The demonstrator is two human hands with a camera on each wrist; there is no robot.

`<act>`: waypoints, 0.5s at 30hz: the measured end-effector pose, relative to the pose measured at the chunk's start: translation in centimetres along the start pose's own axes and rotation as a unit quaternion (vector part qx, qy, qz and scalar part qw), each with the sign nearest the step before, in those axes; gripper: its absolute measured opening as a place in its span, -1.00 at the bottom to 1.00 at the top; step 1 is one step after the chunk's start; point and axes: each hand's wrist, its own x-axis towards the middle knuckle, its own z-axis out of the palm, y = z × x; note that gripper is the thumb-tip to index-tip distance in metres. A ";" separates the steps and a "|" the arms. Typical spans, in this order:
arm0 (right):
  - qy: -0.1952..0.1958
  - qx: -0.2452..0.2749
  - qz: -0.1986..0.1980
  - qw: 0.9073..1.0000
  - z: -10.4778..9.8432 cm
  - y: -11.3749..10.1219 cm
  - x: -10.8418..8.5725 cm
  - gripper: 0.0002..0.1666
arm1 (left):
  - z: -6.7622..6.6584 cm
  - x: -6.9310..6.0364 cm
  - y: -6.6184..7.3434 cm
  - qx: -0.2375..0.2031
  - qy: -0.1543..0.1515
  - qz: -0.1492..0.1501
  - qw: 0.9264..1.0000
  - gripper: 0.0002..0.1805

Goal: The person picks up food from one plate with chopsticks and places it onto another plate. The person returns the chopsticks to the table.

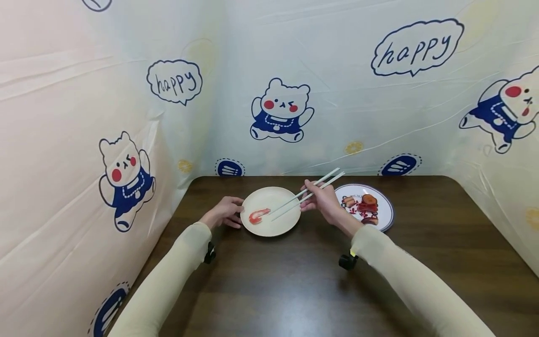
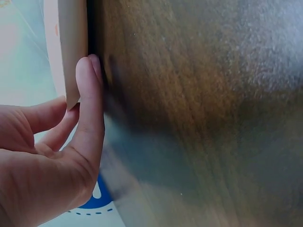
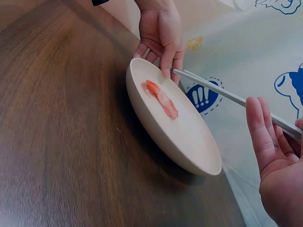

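A cream plate (image 1: pixel 278 228) lies on the table with one pink-orange shrimp (image 1: pixel 258 216) on its left part. At the plate's left edge, my left hand (image 1: pixel 225 212) pinches the rim; in the left wrist view the thumb is above the plate (image 2: pixel 73 47) and other fingers are beneath. My right hand (image 1: pixel 324 201) holds a pair of pale chopsticks (image 1: pixel 286 202), their tips over the plate, to the right of the shrimp. The right wrist view shows the chopstick tips apart from the shrimp (image 3: pixel 163 100), with nothing between them.
Right of my right hand is a white, blue-rimmed plate (image 1: pixel 389 210) bearing several brown and red food pieces (image 1: pixel 367 206); my right forearm partly covers it. The dark wooden table (image 1: pixel 269 281) reaches a printed cloth curtain (image 1: pixel 337 117) at the back and sides.
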 end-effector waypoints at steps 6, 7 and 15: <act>0.003 0.004 -0.010 1.000 -1.2 -0.3 -0.5 -0.56 | 0.1 0.1 -0.2 -0.007 0.002 0.002 1.000 -0.50; 0.005 0.005 -0.011 1.000 -1.3 -0.4 -0.6 -0.58 | 0.1 0.1 -0.1 -0.006 0.002 0.002 1.000 -0.50; 0.004 0.008 -0.017 1.000 -2.1 -0.4 -1.3 -0.57 | 0.2 0.2 -0.4 -0.010 0.001 0.000 1.000 -0.48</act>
